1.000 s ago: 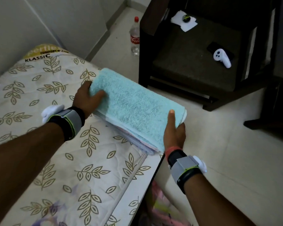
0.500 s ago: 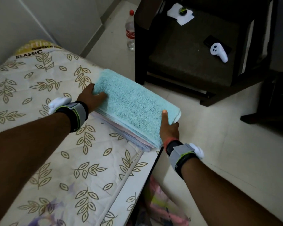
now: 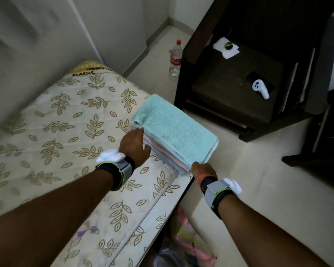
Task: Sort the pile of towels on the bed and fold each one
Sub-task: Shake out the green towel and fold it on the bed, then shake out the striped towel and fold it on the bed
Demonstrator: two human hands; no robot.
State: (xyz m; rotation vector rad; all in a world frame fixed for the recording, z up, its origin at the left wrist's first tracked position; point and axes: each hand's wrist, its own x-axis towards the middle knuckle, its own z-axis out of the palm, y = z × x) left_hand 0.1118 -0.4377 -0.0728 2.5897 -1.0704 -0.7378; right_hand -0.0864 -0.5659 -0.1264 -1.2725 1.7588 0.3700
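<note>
The stack of towels (image 3: 174,135) sits folded at the bed's (image 3: 66,122) edge on the person's right, towards its far corner, with a blue towel (image 3: 179,126) on top and paler pink and lilac ones under it; no loose towels show elsewhere on the bed, so the folding looks close to done, and this reads as squaring up the stack. The left hand (image 3: 135,147) lies against the side of the stack that faces the middle of the bed, fingers straight and thumb spread, pressing rather than gripping; the right hand (image 3: 203,169) is at the stack's corner nearest the bed's edge, its fingers hidden by the towels, so I cannot tell whether they curl round anything.

The risk is that edge; the stack's outer side seems to sit right at it, perhaps slightly past, with bare floor (image 3: 258,189) below. A push from the left hand towards the edge, unmatched by the right, could slide the top towels off or tip the lot over; soft folds also shear easily, so a low nudge may skew the layers. A dark chair (image 3: 229,93) stands just beyond the bed's edge and a bottle (image 3: 175,58) past its far corner; neither is in the way.
</note>
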